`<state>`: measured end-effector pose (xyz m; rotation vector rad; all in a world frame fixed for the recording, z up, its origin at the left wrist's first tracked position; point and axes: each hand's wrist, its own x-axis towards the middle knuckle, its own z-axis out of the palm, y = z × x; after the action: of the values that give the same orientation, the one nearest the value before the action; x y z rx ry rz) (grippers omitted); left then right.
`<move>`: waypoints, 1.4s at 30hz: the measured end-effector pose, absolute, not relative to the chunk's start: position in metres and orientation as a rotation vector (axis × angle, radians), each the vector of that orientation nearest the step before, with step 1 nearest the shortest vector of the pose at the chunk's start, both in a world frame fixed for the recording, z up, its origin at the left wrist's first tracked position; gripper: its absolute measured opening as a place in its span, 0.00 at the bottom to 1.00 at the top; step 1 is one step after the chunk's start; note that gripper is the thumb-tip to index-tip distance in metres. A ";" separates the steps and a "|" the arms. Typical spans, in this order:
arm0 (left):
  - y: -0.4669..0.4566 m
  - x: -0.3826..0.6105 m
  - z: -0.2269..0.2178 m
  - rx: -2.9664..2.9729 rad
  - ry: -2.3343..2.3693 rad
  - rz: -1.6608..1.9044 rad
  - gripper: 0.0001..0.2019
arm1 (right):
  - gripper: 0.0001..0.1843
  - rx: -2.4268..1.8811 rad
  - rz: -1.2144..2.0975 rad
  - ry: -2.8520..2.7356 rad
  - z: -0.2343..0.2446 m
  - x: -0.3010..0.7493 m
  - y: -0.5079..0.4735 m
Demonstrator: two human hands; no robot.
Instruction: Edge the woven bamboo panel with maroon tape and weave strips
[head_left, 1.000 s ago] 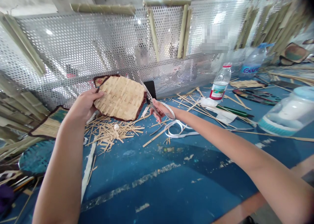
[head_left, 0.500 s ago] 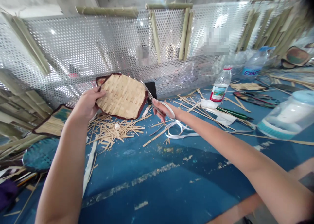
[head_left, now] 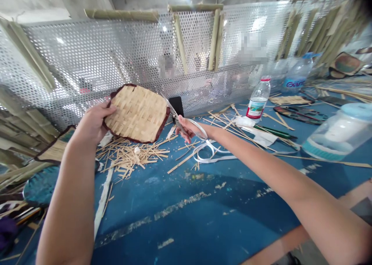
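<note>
My left hand [head_left: 94,121] pinches the left edge of a woven bamboo panel [head_left: 138,114], thumb on its pale face. Dark reddish-brown trim runs round the panel, which is held up above the table. In my right hand [head_left: 187,128] is a pair of scissors [head_left: 200,130] with silver blades and pale handles. The blades lie close to the panel's upper right edge; whether they touch it I cannot tell. Below the panel lies a heap of short bamboo strips [head_left: 132,156] with a small white ball [head_left: 137,150] on it. A white ribbon [head_left: 213,156] loops on the table under my right hand.
A perforated metal screen [head_left: 128,63] with bamboo pieces stands behind the blue table [head_left: 203,218]. A black phone-like object [head_left: 176,107] leans there. At right are a water bottle [head_left: 258,100], a big jug [head_left: 298,77] and a clear jar [head_left: 334,135]. A blue-green round piece [head_left: 40,183] lies left.
The panel and my left hand have shifted slightly left, and the panel has turned a little. My right hand with the scissors has moved slightly left too. The whole view has shifted a bit.
</note>
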<state>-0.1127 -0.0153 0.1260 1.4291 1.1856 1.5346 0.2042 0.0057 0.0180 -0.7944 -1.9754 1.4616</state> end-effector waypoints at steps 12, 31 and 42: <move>-0.017 -0.112 0.127 1.443 1.179 1.498 0.11 | 0.46 -0.816 1.352 -2.016 0.029 0.205 -0.010; -0.007 -0.117 0.120 1.451 1.206 1.500 0.11 | 0.43 -0.794 1.289 -2.023 0.030 0.203 -0.017; -0.007 -0.116 0.119 1.505 1.133 1.477 0.16 | 0.43 -0.843 1.241 -1.950 0.027 0.201 -0.013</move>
<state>-0.1162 -0.0069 0.1195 1.5051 1.1328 1.4768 0.2007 -0.0133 0.0268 -0.8434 -1.9503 1.2407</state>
